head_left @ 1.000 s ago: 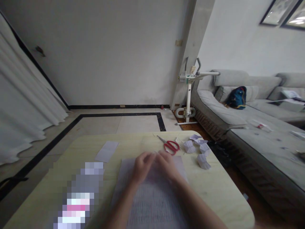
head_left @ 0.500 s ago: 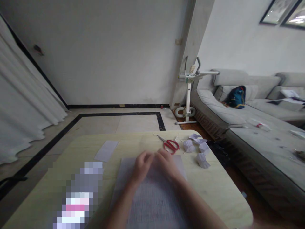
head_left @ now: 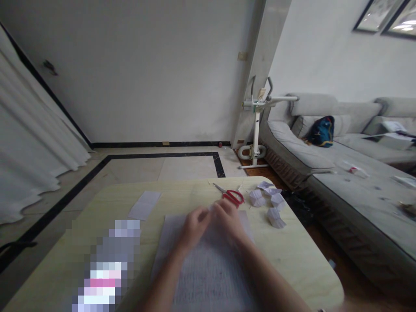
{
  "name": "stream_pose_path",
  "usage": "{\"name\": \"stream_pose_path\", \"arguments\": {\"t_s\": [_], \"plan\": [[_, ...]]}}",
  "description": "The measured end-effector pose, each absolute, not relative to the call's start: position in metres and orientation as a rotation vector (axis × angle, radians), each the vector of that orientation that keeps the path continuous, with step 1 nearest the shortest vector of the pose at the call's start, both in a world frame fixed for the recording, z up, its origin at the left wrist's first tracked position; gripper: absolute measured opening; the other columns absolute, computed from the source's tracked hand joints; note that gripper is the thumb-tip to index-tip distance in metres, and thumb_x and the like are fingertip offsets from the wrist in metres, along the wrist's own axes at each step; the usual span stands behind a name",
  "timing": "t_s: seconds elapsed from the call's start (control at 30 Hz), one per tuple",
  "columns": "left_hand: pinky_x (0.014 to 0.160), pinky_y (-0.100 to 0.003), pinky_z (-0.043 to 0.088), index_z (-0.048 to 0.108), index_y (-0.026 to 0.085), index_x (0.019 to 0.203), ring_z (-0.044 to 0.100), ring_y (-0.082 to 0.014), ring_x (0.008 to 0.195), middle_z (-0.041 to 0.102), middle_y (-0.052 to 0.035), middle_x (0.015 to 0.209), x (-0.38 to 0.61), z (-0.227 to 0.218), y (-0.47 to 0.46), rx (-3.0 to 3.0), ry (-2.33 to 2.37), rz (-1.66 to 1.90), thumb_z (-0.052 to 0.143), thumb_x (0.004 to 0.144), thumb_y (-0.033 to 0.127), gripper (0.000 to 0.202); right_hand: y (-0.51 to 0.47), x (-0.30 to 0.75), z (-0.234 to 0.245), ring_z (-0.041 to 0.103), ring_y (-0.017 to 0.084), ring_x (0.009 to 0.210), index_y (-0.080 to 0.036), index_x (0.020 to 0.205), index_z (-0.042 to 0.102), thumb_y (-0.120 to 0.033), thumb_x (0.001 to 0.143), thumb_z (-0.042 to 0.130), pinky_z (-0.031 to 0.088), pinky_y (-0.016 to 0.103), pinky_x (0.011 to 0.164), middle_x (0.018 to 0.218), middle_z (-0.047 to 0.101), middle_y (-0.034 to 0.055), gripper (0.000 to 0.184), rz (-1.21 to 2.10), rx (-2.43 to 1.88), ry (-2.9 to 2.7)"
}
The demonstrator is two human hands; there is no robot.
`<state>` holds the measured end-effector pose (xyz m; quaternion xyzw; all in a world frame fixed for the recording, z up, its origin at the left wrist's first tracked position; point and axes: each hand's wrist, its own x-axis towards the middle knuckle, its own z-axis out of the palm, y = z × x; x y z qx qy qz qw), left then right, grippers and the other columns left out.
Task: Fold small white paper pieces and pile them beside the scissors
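My left hand (head_left: 196,225) and my right hand (head_left: 228,219) meet above a large printed sheet of paper (head_left: 208,277) lying on the table. Their fingers are closed in a pinch, tip to tip. A small pale piece of paper (head_left: 212,209) seems to show between the fingertips, mostly hidden and blurred. Just beyond my right hand lie red-handled scissors (head_left: 234,197), blades pointing away to the left. Several folded or crumpled paper pieces (head_left: 257,198) sit to the right of the scissors. A flat paper slip (head_left: 144,205) lies to the left of the sheet.
The pale wooden table (head_left: 302,260) has rounded corners. A pixelated patch (head_left: 102,273) covers something on its left side. Beyond stand a white exercise machine (head_left: 256,130) and a grey sofa (head_left: 360,195) with a blue bag (head_left: 323,131). A white curtain (head_left: 32,143) hangs at left.
My hands stay together over the printed sheet, with only a slight shift of the fingers. My right hand has moved up a little. The scissors and folded papers lie as before.
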<state>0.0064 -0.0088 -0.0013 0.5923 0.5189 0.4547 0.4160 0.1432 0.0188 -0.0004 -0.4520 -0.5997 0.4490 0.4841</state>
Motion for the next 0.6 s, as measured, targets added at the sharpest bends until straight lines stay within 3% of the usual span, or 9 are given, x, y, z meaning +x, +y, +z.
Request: {"name": "stream_pose_path", "arguments": {"t_s": [0.33,0.6], "plan": [[0.053,-0.020,0.035,0.051,0.017,0.064,0.046,-0.0115,0.055,0.048,0.0033,0.057,0.0059,-0.0052,-0.0102,1.565,1.299,1.166,0.052,0.081,0.039,0.028,0.0237,0.1451,-0.0096,0.051,0.014,0.065,-0.017,0.076,0.060,-0.033,0.074,0.061,0.040,0.026,0.057,0.070,0.057,0.0011,0.016,1.332,-1.061,-1.300],[0.058,-0.022,0.040,0.058,0.016,0.076,0.053,-0.0136,0.063,0.058,0.0003,0.067,0.0090,-0.0077,-0.0093,1.543,1.319,1.201,0.051,0.083,0.040,0.025,0.0237,0.1467,-0.0085,0.048,0.013,0.060,-0.018,0.072,0.057,-0.034,0.076,0.059,0.038,0.025,0.055,0.065,0.053,-0.0010,0.017,1.241,-1.044,-1.330]]}}
